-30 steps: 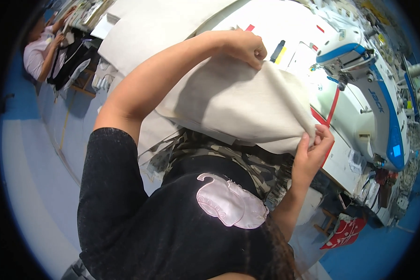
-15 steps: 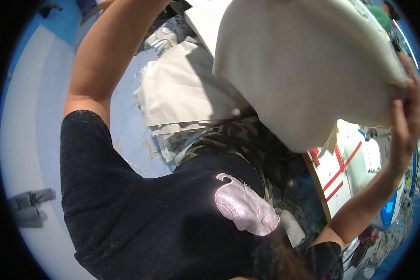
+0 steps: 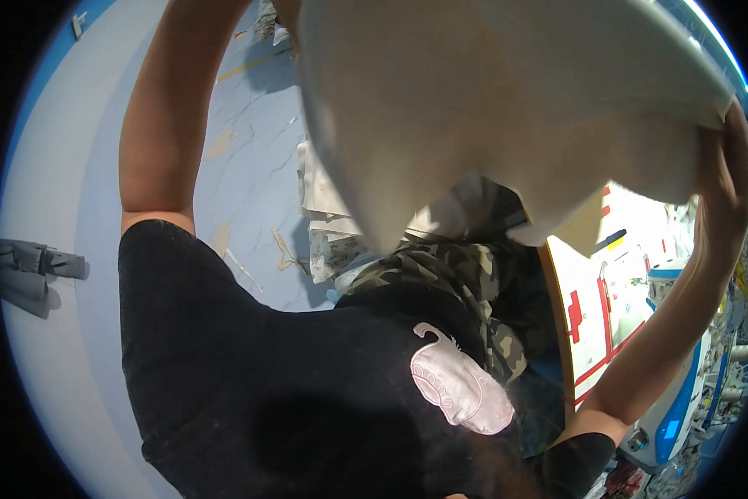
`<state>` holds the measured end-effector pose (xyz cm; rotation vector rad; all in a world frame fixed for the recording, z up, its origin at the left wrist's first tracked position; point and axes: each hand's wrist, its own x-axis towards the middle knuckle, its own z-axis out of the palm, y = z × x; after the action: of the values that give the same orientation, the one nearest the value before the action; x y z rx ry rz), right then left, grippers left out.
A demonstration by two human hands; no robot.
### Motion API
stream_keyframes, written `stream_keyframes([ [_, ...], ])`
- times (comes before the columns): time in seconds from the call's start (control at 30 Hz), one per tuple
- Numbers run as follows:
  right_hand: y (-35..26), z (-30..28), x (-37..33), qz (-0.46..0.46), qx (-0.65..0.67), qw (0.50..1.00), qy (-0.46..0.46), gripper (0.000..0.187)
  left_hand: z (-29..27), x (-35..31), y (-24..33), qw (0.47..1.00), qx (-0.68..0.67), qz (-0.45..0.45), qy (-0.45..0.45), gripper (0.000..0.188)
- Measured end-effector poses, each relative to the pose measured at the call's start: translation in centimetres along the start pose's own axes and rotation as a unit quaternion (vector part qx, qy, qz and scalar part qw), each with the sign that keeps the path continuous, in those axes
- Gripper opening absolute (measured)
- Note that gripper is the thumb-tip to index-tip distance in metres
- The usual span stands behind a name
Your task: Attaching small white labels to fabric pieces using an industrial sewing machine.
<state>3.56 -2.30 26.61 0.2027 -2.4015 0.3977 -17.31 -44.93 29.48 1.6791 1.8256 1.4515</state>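
A large piece of cream fabric [image 3: 490, 108] hangs raised in front of me, its lower edge falling in loose folds. My right hand [image 3: 727, 158] is closed on the fabric's right edge, with the fingers partly behind the cloth. My left arm reaches up past the top edge of the view. Only a sliver of skin, seemingly my left hand [image 3: 287, 15], shows beside the cloth's upper left side, and its fingers are hidden. Below the raised piece, a stack of cream fabric pieces [image 3: 320, 185] lies near my lap, mostly covered from sight.
On the right stands a white worktable [image 3: 586, 312] marked with red tape, with a dark pen-like object [image 3: 613, 239] on it. A white and blue sewing machine [image 3: 681, 407] is at the lower right. Thread scraps [image 3: 282, 249] lie on the marbled floor; grey cloth [image 3: 37, 270] lies far left.
The raised fabric has spread wider to the left and now covers more of the stack. My right hand has shifted slightly, and the whole view has turned.
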Motion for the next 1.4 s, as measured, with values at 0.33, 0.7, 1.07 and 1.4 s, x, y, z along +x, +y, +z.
stream_keyframes([
  [0.33,-9.6,10.6,-6.5,0.046,0.069,0.978,-0.192,0.025,8.6,-14.1,-11.9,0.951,-0.101,-0.293,0.014,0.020],
  [0.7,-5.4,30.0,0.4,0.035,0.060,0.979,-0.194,0.030,5.4,-16.3,-31.8,0.888,-0.116,-0.404,0.189,0.016],
  [1.07,-6.6,38.4,-9.2,-0.008,0.117,0.956,-0.267,0.054,8.8,-12.6,-44.5,0.772,0.495,-0.313,0.247,0.043],
  [1.4,-2.2,39.8,-19.1,0.494,0.181,0.799,-0.293,0.064,16.1,-16.8,-40.7,0.835,0.471,-0.283,0.037,0.050],
])
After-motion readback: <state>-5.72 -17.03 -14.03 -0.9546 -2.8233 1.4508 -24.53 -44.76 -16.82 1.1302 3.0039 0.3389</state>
